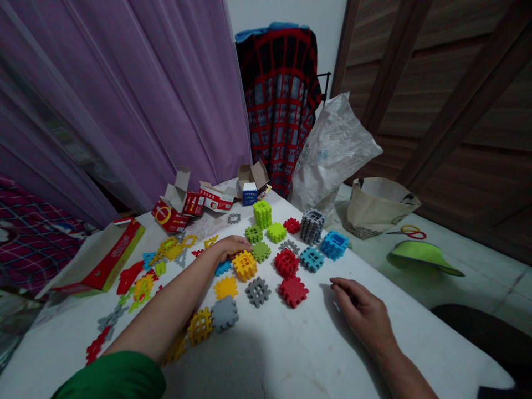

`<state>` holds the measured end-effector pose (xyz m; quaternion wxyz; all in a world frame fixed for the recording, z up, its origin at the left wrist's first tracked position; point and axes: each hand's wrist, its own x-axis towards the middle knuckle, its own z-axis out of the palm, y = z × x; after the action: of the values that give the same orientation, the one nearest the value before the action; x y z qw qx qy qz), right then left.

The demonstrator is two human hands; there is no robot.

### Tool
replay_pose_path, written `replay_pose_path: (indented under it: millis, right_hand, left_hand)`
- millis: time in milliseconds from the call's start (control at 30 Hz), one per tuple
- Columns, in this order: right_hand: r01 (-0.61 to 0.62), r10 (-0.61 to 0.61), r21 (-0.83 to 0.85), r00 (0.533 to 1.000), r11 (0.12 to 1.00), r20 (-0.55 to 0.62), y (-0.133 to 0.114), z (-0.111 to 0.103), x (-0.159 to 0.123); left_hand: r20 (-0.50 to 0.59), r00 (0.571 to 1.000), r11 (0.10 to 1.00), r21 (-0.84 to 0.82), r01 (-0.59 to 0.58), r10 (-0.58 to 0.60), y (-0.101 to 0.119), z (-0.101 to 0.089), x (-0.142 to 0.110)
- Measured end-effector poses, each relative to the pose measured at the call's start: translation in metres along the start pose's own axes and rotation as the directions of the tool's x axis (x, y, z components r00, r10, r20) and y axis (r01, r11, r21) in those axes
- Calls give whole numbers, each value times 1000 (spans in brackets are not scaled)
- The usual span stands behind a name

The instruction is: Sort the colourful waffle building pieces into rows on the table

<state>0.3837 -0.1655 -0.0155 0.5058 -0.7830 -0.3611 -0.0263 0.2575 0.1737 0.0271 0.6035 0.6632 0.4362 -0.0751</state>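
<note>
I look down through the head camera on a white table [291, 354] covered with plastic waffle blocks, and my left hand [231, 249] reaches in among them from a green sleeve [112, 378]. Its fingers lie long and flat, and their tips are against or just behind a yellow block cube [245, 266]. They are not clenched, but the far side is hidden, so I cannot tell if they truly grasp it. My right hand [362, 313] is released: it rests open and a little curved on the bare table, holding nothing, near a red block cube [293, 292] but not touching it. The yellow cube stands in the middle of a loose group, with a green block [261, 251] and another red cube [286, 262] close on its far side, and a grey block [257, 292] nearer to me. Farther on stand a tall green stack [262, 214] and a blue cube [334, 245]. In my judgement, the good way to handle the yellow cube is slowly and from above, taking its ribbed sides with the fingertips, because the neighbours stand so close that a sideways move of the wrist could push them. The left forearm also passes low over the flat pieces, so it is better to keep it lifted from them.
</note>
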Motion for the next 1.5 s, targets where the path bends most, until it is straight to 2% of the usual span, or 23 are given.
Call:
replay_pose_path:
  millis: [533,667,767,833,900,1000,1033,1067,1133,1200,1267,1333,1400,1433,1500]
  right_hand:
    - [5,-5,-5,1000,1000,15,4,0,0]
    - [-15,16,-15,1000,1000,18,8,1,0]
    - [-64,64,-24,998,998,21,16,3,-1]
    - [-120,121,-34,993,992,19,20,4,-2]
    - [-190,192,-50,981,980,31,22,4,-1]
    - [-276,279,-66,959,959,46,21,1,2]
    - [-292,295,-71,955,954,38,20,0,2]
    - [-300,303,-81,953,950,26,20,-1,3]
    - [-286,286,-110,958,952,-12,19,-3,1]
    - [-232,228,-149,973,961,-47,15,1,-4]
    - [-147,137,-169,988,975,-70,6,11,-15]
    - [-20,13,-137,999,990,-49,-9,29,-31]
    - [119,-117,-50,992,992,41,-28,49,-48]
    - [172,-172,4,979,985,109,-37,59,-55]
    - [241,-255,90,941,966,220,-52,77,-64]
  left_hand:
    - [3,1000,1000,16,-25,25,4,0,-8]
    - [-104,990,995,-14,-101,99,12,-15,-24]
    - [-228,961,982,-68,-177,157,9,-37,-49]
    - [-324,927,963,-119,-240,191,-5,-56,-72]
    - [-425,883,939,-176,-295,197,-31,-75,-99]
    - [-549,827,905,-281,-320,123,-86,-97,-141]
    - [-589,800,885,-309,-348,109,-106,-101,-154]
    - [-649,754,863,-319,-392,103,-127,-103,-166]
    - [-765,643,846,-328,-420,23,-166,-100,-185]
    - [-831,552,840,-341,-421,-61,-198,-89,-195]
    - [-865,497,843,-314,-437,-65,-221,-74,-199]
    - [-895,442,865,-266,-426,-57,-234,-61,-198]
    - [-926,378,885,-183,-427,-9,-239,-53,-193]
    - [-935,354,892,-147,-428,16,-241,-51,-191]
    - [-942,333,902,-103,-418,47,-242,-51,-186]
